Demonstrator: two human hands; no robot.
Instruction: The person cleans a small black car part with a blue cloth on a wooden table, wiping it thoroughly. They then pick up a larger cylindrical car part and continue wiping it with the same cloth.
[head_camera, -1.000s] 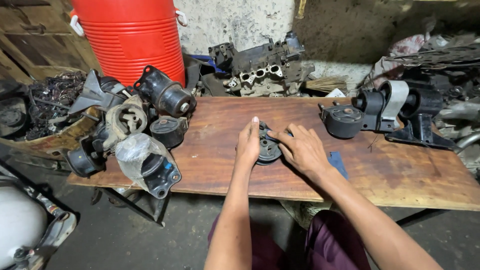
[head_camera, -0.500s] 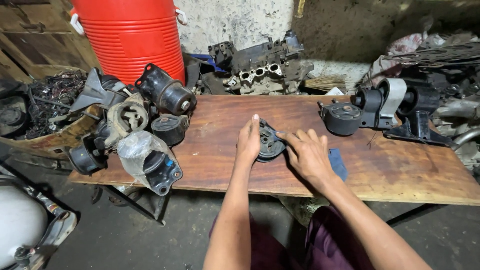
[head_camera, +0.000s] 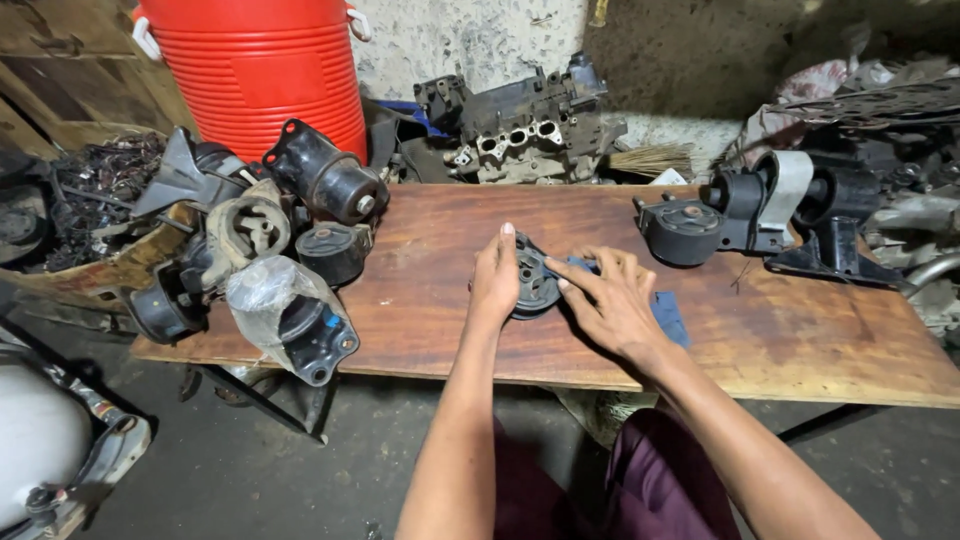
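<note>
We see 2 bare hands at the middle of the frame, working over a long wooden worktop (head_camera: 430, 330). The left hand (head_camera: 495, 280) stands on edge against the left side of a round black rubber mount (head_camera: 533, 280), fingers straight and pressed flat to it, so its grip is released rather than clenched. The right hand (head_camera: 610, 300) lies just right of the mount with its fingertips (head_camera: 562, 285) touching the mount's face; a blue cloth (head_camera: 668, 315) shows under and beside that hand, a fold of it peeking out by the fingers. We cannot tell whether the right grip pinches the cloth or only rests on it.

The mount sits on the worktop near its middle, tilted up on its edge between the 2 hands.

At the left of the frame a heap of black engine mounts (head_camera: 320, 185) crowds the worktop's end, 1 of them wrapped in a clear plastic bag (head_camera: 285, 310). A red ribbed cooler (head_camera: 260, 70) stands behind at upper left. A grey engine block part (head_camera: 520, 125) lies at upper centre. More black mounts (head_camera: 685, 230) rest at the right end.
</note>
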